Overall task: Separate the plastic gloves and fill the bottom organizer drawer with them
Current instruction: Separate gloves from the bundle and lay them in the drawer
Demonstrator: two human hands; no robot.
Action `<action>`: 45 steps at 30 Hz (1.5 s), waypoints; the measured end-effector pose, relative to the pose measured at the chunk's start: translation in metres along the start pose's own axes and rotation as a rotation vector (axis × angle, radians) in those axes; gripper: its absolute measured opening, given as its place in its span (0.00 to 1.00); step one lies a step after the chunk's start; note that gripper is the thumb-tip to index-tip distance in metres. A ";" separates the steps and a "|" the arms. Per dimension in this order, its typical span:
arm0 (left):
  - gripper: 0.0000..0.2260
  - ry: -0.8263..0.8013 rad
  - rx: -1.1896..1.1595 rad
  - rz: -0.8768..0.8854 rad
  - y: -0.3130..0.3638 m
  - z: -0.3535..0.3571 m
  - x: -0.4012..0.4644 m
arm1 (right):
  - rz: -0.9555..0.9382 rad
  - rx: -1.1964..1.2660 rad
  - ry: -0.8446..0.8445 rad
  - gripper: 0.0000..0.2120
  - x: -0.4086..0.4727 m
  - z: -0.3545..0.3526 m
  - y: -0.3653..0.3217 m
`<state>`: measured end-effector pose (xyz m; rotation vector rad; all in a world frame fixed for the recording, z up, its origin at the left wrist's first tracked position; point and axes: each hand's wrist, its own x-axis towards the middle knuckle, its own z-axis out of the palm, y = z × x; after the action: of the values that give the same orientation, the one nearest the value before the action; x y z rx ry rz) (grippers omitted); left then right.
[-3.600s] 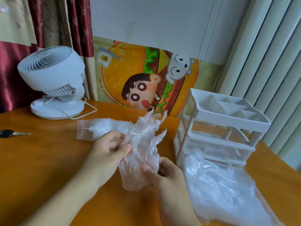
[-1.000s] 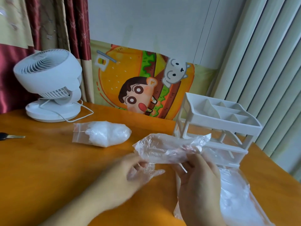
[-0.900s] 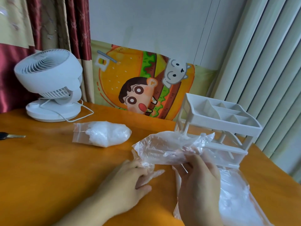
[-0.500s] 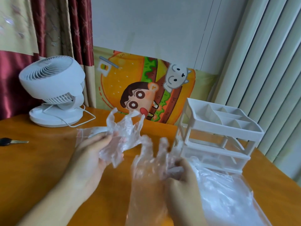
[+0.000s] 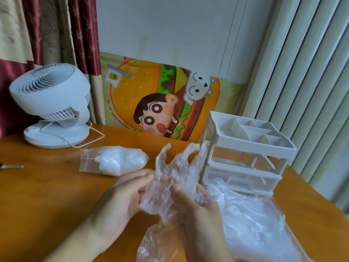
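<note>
Both hands are working a crumpled wad of gloves [image 5: 170, 178] above the tabletop [image 5: 47, 195], just in front of the organizer [image 5: 245, 148]. The left hand [image 5: 124, 195] is gripping the wad's left edge, its fingers [image 5: 139, 178] curled onto the film; the right hand [image 5: 196, 208] is pinching the lower right part, thumb pressing into the plastic. The glove tips are standing up near the organizer's left post.

A large heap of loose film [image 5: 255, 229] is lying in front of the organizer's bottom level, hiding the bottom drawer, so how full it is cannot be told. A sealed bag [image 5: 115, 160] of more gloves is lying well to the left, near the fan [image 5: 51, 103].

To do this step well, each hand should probably be pinching a single layer near the cuff and sliding the layers sideways rather than pulling hard, since thin film clings and is likely to stretch or tear. Keeping the wad low over the heap should be helping the freed glove drop close to the drawer.
</note>
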<state>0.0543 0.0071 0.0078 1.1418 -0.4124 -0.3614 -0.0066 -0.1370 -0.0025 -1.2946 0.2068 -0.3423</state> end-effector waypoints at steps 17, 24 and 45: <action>0.07 0.238 0.321 0.051 0.000 -0.026 0.012 | 0.025 -0.067 0.147 0.08 -0.001 -0.005 0.001; 0.09 0.231 0.520 0.165 0.004 -0.023 0.005 | 0.034 -0.195 0.001 0.10 -0.004 -0.002 0.001; 0.14 0.318 0.439 0.194 0.004 -0.023 0.008 | 0.129 -0.140 -0.128 0.06 0.002 -0.008 0.009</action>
<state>0.0729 0.0228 0.0043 1.5438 -0.3252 0.0905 -0.0064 -0.1428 -0.0136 -1.4291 0.2073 -0.1358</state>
